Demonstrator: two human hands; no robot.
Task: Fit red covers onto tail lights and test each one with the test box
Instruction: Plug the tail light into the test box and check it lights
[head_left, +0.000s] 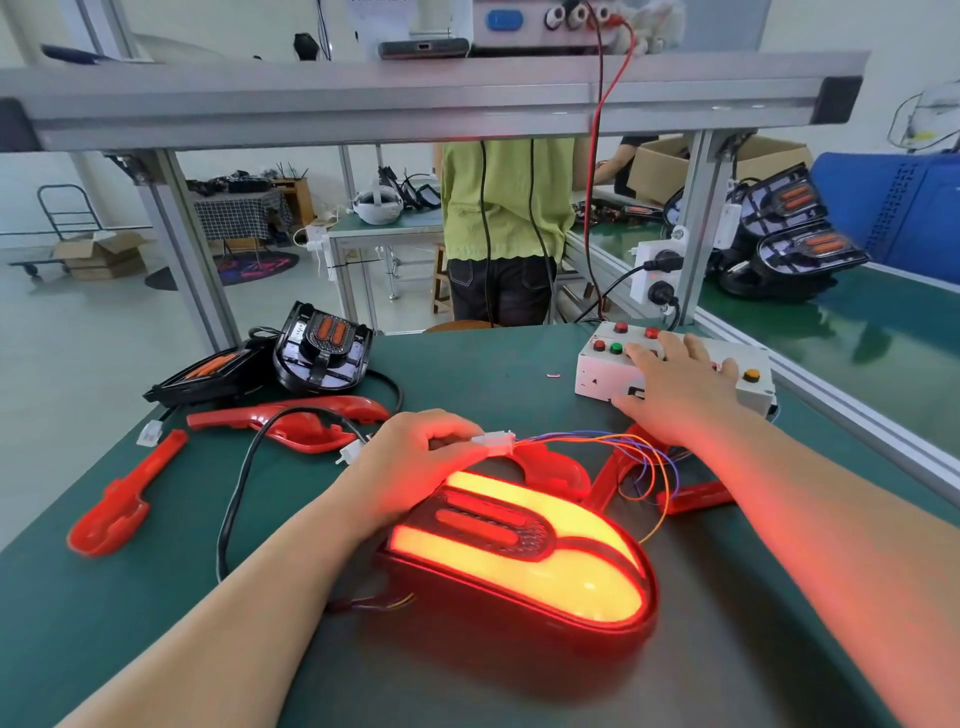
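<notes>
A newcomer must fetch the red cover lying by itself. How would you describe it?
Start at the left edge of the green table. The red cover lies there, left of the looping black cable. Unlike the other covers, no wire crosses it.

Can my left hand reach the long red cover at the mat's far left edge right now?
Probably yes, once free: the left hand pinches the white connector, and only a black cable lies flat between it and the long red cover.

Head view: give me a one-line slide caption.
Left hand pinches the white connector by the glowing tail light while the right hand rests on the test box.
</notes>
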